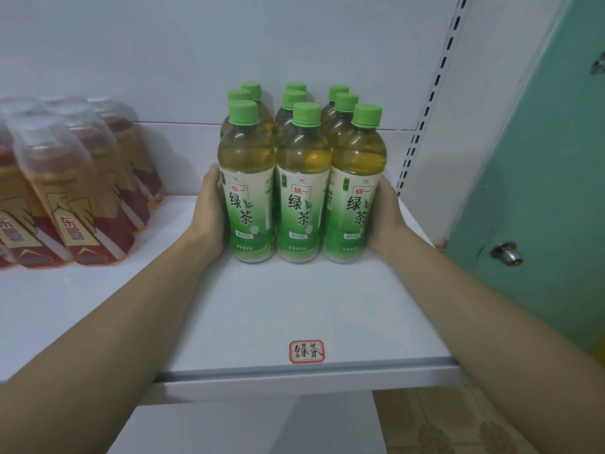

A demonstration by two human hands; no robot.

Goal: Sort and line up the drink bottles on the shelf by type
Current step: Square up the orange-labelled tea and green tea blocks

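Several green tea bottles [302,191] with green caps and green-white labels stand upright in a tight block of three rows on the white shelf [262,306], right of centre. My left hand [211,208] presses flat against the block's left side, at the front left bottle. On the opposite side, my right hand [386,214] presses against the front right bottle. Most of the fingers of both hands are hidden behind the bottles. A red-framed handwritten label sticker [306,351] sits on the shelf's front edge, in line with the block.
Several red-labelled bottles of orange drink [75,191] with clear caps stand in rows at the left of the same shelf. A slotted white upright [425,109] bounds the shelf on the right. Beyond it is a green door with a metal knob [505,253].
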